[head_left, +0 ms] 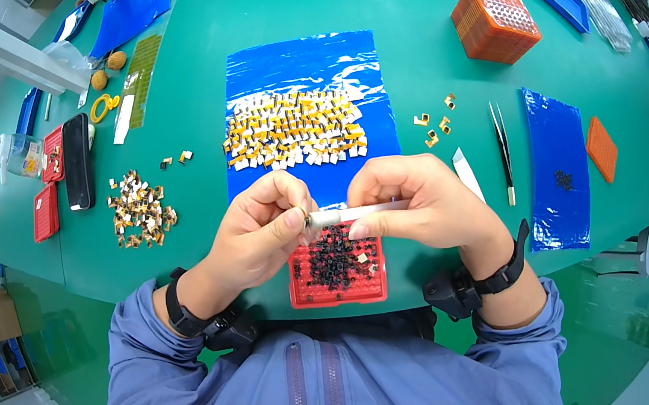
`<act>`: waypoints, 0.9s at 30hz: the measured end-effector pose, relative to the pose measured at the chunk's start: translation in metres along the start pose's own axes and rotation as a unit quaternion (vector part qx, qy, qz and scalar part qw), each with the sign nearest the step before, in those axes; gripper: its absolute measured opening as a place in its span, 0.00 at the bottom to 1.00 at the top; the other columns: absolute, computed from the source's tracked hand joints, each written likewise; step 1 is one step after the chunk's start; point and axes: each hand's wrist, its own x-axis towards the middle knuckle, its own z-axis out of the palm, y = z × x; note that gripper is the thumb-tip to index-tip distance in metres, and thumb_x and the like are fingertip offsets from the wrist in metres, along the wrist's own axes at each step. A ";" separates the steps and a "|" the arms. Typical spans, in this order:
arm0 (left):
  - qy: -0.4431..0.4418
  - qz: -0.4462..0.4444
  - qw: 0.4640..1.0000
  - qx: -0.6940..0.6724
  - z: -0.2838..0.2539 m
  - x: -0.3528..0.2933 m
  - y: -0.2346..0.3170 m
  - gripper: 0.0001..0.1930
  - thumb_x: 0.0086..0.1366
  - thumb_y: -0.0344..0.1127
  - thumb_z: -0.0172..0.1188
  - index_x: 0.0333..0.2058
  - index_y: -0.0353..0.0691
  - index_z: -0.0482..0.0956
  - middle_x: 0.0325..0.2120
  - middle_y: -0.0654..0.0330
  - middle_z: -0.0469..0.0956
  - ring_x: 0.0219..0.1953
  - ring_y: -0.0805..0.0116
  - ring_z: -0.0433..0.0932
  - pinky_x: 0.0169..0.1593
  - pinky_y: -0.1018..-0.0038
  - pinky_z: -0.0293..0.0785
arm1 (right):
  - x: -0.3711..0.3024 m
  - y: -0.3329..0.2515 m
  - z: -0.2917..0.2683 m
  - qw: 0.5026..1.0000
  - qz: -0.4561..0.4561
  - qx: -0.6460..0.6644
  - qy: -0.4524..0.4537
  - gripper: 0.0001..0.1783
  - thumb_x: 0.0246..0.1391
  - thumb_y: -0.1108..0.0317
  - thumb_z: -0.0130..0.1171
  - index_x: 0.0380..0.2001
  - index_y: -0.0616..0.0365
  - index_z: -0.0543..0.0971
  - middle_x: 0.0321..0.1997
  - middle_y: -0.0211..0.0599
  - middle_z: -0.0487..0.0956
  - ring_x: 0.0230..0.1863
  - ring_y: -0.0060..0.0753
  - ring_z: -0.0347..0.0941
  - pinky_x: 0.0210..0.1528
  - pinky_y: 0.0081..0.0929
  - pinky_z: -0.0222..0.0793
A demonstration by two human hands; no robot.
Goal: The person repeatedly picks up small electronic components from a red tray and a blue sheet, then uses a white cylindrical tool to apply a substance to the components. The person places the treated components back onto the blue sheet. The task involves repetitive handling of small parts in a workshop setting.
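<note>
My left hand (257,230) is closed in a pinch on a small gold-and-black part (307,218), mostly hidden by the fingertips. In my right hand (429,202) lies a slim white pen-shaped tool (330,218), its tip meeting the left fingertips. Below both hands is a red tray (337,301) holding many small black pieces (330,266) and a few pale ones. Just beyond the hands, a blue sheet (299,51) carries slanted rows of small white-and-gold parts (294,129).
A loose heap of similar parts (141,211) lies left. To the right are tweezers (503,151), a few gold parts (431,137) and a second blue sheet (554,156) with tiny dark pieces. An orange tray stack (492,37) stands farther back; a black case (78,159) lies far left.
</note>
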 end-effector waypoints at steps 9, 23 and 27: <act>-0.042 0.010 0.998 -0.053 -0.005 -0.003 -0.002 0.04 0.63 0.29 0.53 0.33 0.38 0.67 0.27 0.63 0.68 0.31 0.76 0.69 0.37 0.79 0.66 | -0.003 0.000 -0.003 0.999 -0.016 0.014 -0.030 0.07 0.54 0.68 0.57 0.28 0.60 0.74 0.18 0.24 0.70 0.19 0.12 0.62 0.20 0.15 0.57; -0.074 0.036 0.997 -0.002 -0.005 -0.006 -0.005 0.04 0.63 0.29 0.53 0.32 0.38 0.67 0.27 0.62 0.67 0.30 0.76 0.69 0.35 0.81 0.66 | -0.005 -0.003 -0.007 0.998 -0.024 0.035 -0.052 0.07 0.52 0.71 0.59 0.31 0.64 0.75 0.20 0.26 0.72 0.19 0.11 0.63 0.20 0.12 0.56; -0.075 0.030 0.996 0.029 -0.005 -0.007 -0.004 0.03 0.63 0.28 0.53 0.32 0.38 0.67 0.27 0.62 0.68 0.30 0.77 0.69 0.35 0.81 0.66 | -0.004 0.000 -0.011 0.998 -0.038 -0.024 -0.052 0.07 0.50 0.72 0.61 0.31 0.64 0.75 0.21 0.26 0.73 0.20 0.11 0.64 0.21 0.12 0.59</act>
